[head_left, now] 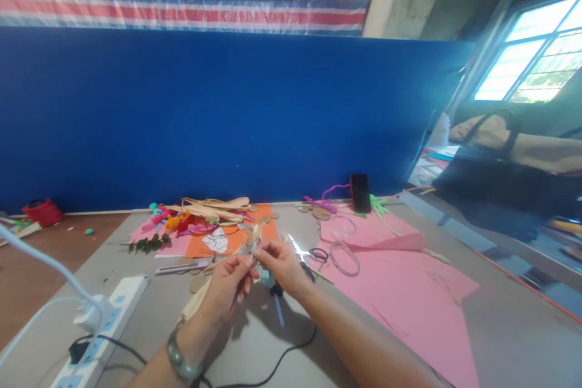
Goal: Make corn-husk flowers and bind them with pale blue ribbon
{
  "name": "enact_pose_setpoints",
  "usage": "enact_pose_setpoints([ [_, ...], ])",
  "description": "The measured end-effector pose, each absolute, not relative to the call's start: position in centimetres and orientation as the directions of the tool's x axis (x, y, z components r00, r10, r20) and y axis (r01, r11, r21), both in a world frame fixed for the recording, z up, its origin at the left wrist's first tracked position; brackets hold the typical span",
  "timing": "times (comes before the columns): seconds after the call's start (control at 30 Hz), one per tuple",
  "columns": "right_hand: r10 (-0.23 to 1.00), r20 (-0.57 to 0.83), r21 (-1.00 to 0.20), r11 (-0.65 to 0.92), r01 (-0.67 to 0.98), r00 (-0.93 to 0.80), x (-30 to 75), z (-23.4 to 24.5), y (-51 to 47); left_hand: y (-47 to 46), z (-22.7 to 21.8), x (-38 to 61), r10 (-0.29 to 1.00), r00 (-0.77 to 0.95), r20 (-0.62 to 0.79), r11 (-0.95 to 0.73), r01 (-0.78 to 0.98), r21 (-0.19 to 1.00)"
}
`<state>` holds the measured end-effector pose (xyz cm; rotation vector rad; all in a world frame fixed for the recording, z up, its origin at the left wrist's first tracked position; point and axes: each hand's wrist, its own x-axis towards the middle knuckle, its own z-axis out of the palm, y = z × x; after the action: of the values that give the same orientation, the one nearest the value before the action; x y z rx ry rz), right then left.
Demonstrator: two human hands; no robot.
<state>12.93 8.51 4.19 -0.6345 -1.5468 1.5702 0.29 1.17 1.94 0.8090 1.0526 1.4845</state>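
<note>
My left hand [227, 288] and my right hand [282, 264] meet over the grey table [409, 351], both with fingers pinched together. Between them they hold a small pale piece, seemingly a thin wooden stick [255, 241]; I cannot make it out exactly. A long flat wooden stick [196, 302] runs under my left hand. A bead bracelet [180, 362] is on my left wrist. Just below the hands lies a blue-tipped tool with a black cable [276, 297], possibly a glue gun.
Pink paper sheets [409, 291], scissors [305, 256], a clear tape ring [344, 257], orange paper [227, 236] with wooden sticks and pipe cleaners, cardboard discs, a dark phone [360, 192] leaning on the blue wall, a white power strip [107, 324] at the left.
</note>
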Motion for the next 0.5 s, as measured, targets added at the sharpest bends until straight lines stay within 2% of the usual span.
enact_pose_setpoints([
  [0.1,0.805,0.18,-0.976,0.075,-0.204,-0.565,13.1,4.5,8.3,0.7,2.2,0.4,0.972,-0.235,0.004,-0.079,-0.307,0.948],
  [0.17,0.762,0.161,-0.976,0.027,-0.218,-0.627,13.3,4.7,8.3,0.6,2.5,0.4,0.971,-0.238,-0.014,-0.072,-0.346,0.935],
  [0.3,0.666,0.117,-0.973,-0.073,-0.221,-0.736,13.6,4.7,8.1,0.7,3.1,-0.3,0.981,-0.179,-0.074,-0.018,-0.467,0.884],
  [0.5,0.608,0.06,-0.967,-0.162,-0.198,-0.791,13.4,4.1,8.0,0.7,3.3,-1.2,0.996,-0.074,-0.055,0.015,-0.46,0.888],
])
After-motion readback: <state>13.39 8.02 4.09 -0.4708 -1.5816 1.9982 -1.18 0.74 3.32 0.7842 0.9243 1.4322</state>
